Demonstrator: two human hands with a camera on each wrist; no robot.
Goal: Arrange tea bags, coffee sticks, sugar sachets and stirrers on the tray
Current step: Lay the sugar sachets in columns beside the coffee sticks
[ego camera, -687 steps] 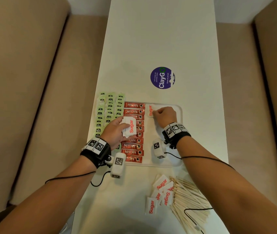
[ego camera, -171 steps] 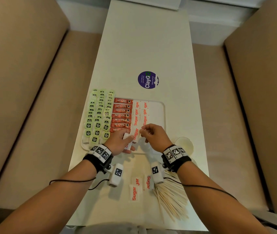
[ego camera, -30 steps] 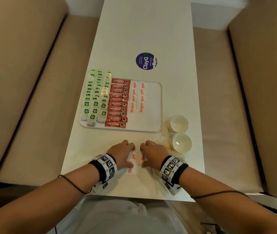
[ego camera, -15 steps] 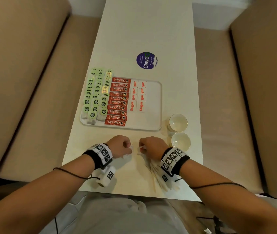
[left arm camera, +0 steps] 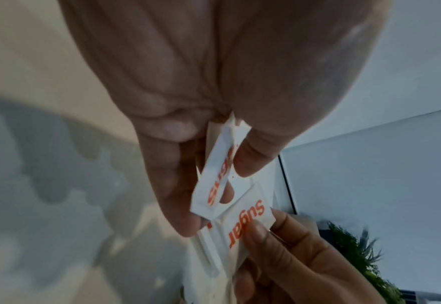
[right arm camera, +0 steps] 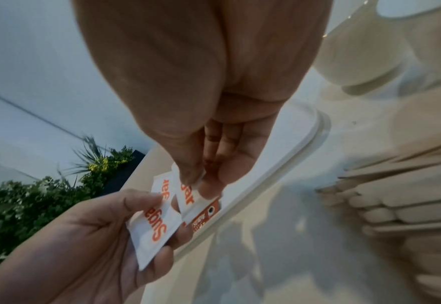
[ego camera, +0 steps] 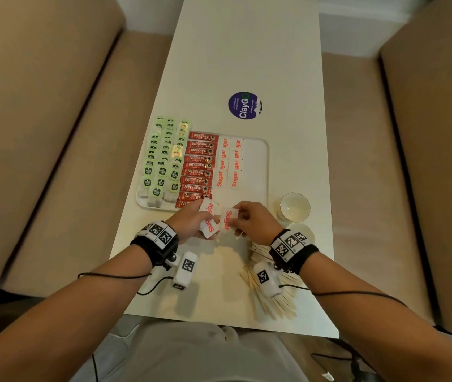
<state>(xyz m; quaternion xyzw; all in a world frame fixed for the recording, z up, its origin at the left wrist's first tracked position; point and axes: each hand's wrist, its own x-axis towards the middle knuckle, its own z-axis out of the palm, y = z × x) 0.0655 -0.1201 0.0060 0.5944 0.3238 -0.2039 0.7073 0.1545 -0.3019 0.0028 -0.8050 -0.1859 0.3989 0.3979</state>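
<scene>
Lifted white red-lettered sugar sachets (ego camera: pixel 210 219), in both hands

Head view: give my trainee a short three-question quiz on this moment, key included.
1. True or false: the wooden stirrers already lie on the tray.
2. What does the left hand hold in its grip?
A. a coffee stick
B. sugar sachets
C. a tea bag
3. Fill in: on the tray, the red coffee sticks lie between the green tea bags and the ____ .

Key:
1. False; they lie on the table under the right hand's wrist.
2. B
3. sugar sachets
</scene>
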